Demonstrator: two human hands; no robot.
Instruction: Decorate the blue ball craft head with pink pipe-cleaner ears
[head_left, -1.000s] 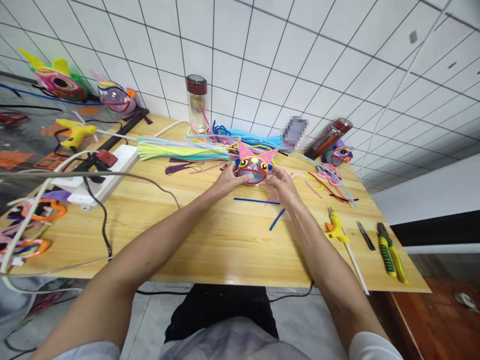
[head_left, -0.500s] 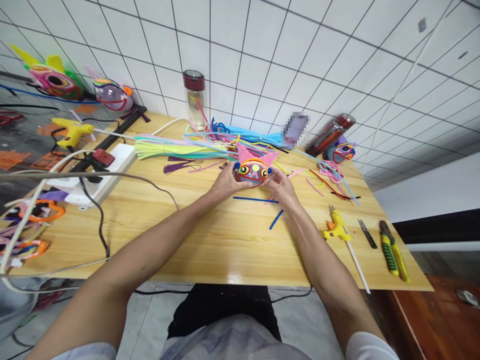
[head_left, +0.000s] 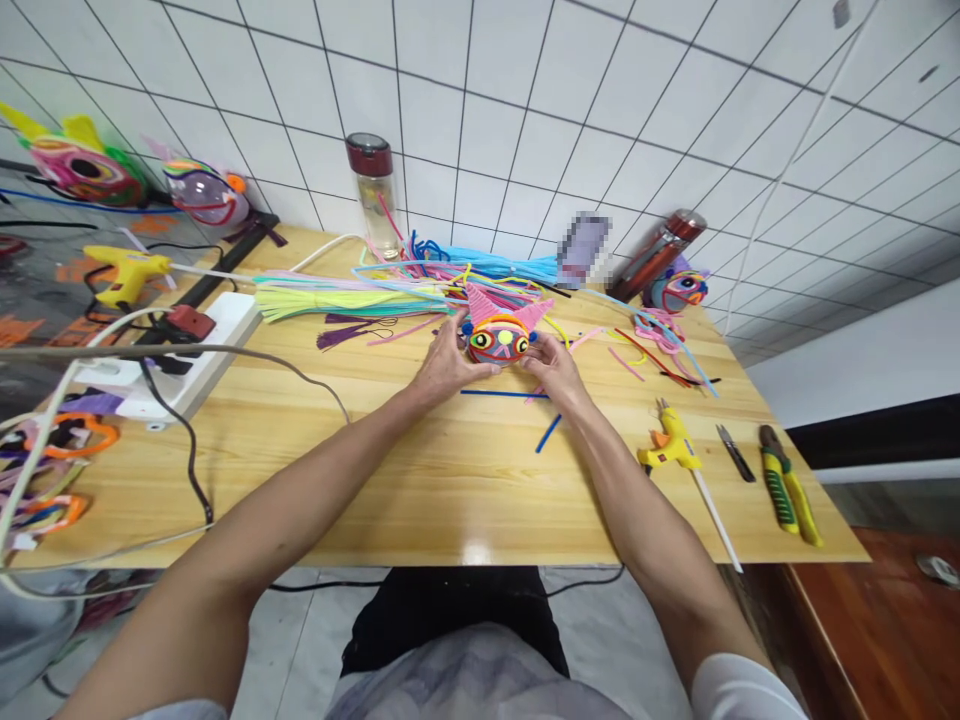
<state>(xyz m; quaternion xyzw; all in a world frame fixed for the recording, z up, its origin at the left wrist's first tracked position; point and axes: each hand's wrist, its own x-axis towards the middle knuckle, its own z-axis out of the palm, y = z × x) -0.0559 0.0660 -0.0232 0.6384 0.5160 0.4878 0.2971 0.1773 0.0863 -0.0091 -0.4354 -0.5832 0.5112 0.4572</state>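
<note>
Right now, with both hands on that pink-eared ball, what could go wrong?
The ball might slip if the left hand or right hand loosens, since they hold it from its two sides. The right arm could bump the glue gun close beside it, whose white stick reaches the table's front edge. The left arm could snag the black cord near its elbow.

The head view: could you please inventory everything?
Pink-eared craft ball: 1, multicoloured, centre
Other balls: 3, multicoloured, both ends
Pipe cleaners: many, multicoloured, back
Tassels: some, purple, left
Glue guns: 2, yellow, both sides
Pliers: 1, green-yellow, right
Snips: 1, dark, right
Bottle: 1, clear, back
Flask: 1, red, back right
Power strip: 1, white, left
Cables: several, mixed, mainly left
Table: 1, wooden, centre
Tiled wall: 1, white, back
Hands: 2, bare, holding pink-eared ball
</note>
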